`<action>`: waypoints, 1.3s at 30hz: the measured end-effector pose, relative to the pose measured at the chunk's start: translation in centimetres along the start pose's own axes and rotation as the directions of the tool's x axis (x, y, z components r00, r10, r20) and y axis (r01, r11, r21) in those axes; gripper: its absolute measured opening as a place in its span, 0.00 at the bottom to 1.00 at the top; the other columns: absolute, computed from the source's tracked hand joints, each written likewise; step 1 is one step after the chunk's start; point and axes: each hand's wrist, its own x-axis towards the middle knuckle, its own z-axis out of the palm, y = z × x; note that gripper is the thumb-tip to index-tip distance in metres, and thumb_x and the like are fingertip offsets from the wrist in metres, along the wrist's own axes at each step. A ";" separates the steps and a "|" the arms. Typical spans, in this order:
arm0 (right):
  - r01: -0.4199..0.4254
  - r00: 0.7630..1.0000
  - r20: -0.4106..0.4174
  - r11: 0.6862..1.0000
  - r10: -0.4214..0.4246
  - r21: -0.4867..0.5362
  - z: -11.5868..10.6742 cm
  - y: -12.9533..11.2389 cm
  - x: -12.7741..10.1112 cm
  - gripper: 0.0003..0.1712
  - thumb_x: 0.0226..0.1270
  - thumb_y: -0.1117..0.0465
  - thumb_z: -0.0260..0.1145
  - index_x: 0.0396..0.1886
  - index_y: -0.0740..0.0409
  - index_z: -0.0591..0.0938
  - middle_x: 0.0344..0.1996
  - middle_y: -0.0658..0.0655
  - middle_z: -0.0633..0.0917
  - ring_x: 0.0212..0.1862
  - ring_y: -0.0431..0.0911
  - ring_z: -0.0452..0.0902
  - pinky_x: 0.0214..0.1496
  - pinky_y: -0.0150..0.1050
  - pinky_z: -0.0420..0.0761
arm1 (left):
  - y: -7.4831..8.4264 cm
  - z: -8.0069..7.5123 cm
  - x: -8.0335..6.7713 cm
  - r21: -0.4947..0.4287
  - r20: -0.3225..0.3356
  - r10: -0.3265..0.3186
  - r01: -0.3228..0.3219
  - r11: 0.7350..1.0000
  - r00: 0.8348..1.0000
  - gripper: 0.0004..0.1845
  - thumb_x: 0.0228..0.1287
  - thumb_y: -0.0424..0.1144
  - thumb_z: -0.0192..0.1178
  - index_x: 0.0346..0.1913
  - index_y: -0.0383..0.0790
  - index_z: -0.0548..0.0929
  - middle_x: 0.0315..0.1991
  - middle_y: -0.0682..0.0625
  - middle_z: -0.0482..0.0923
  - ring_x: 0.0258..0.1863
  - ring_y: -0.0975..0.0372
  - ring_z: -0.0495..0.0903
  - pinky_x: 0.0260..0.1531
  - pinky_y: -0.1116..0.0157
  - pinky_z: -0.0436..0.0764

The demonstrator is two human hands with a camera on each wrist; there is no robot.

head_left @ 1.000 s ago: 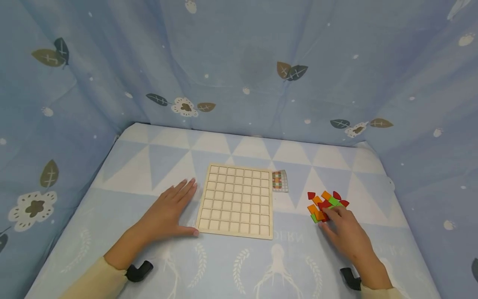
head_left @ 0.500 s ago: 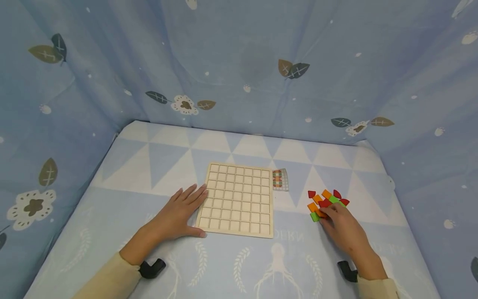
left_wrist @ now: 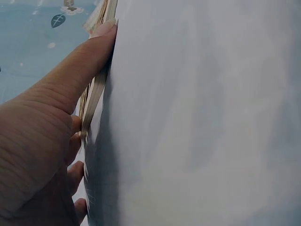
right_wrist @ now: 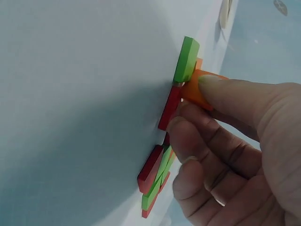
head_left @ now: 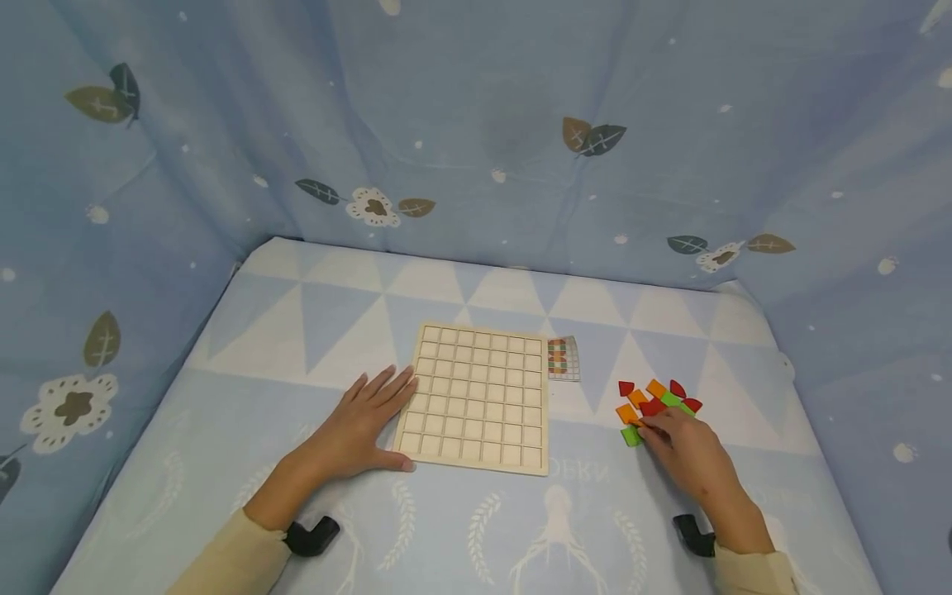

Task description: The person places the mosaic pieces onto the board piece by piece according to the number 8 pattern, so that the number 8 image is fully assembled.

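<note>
A square wooden grid board (head_left: 482,406) lies on the table. My left hand (head_left: 355,428) rests flat at its left side, fingers spread over the left edge and thumb by the near corner. In the left wrist view the thumb (left_wrist: 77,70) lies along the board's edge. Over a small pile of coloured pieces, my right hand (head_left: 692,453) pinches an orange block (right_wrist: 194,92) between thumb and fingers. Beside it in the right wrist view are a green block (right_wrist: 187,59) and a red block (right_wrist: 170,107). Fingers hide part of the pile.
A small printed pattern card (head_left: 564,359) sticks out from the board's right edge. Loose orange, red and green pieces, such as a red quarter-round piece (head_left: 626,387), lie left of the right hand. Patterned curtains (head_left: 461,132) stand around the table's back and sides.
My left hand has moved right, from beside the board onto its left edge. The right fingers have shifted slightly in the pile, and an orange block is now pinched and tilted up.
</note>
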 end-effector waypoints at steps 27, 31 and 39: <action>0.246 0.964 0.034 0.934 -0.264 0.259 1.6 -12.4 13.4 0.05 0.66 0.61 0.67 0.38 0.55 0.87 0.33 0.46 0.84 0.32 0.40 0.76 0.37 0.37 0.78 | -0.9 0.4 -0.8 -0.046 0.031 -0.024 0.025 0.999 0.999 0.61 0.47 0.72 0.63 0.77 0.45 0.47 0.78 0.51 0.40 0.76 0.51 0.37 0.68 0.41 0.37; 0.227 0.959 0.107 0.938 -0.262 0.261 2.6 -13.2 15.9 0.04 0.67 0.60 0.65 0.37 0.53 0.85 0.31 0.46 0.83 0.32 0.41 0.75 0.36 0.37 0.77 | -1.4 0.5 -0.6 -0.129 0.040 -0.024 0.029 0.991 0.999 0.61 0.47 0.70 0.65 0.78 0.48 0.47 0.78 0.53 0.39 0.76 0.52 0.35 0.68 0.43 0.33; 0.265 0.926 0.207 0.934 -0.316 0.237 3.3 -15.0 19.0 0.06 0.69 0.60 0.63 0.40 0.54 0.86 0.34 0.49 0.84 0.32 0.42 0.76 0.37 0.37 0.78 | -1.0 0.7 -0.3 -0.122 0.011 -0.003 0.004 0.992 1.000 0.59 0.49 0.69 0.65 0.77 0.47 0.49 0.78 0.50 0.42 0.76 0.50 0.36 0.68 0.42 0.34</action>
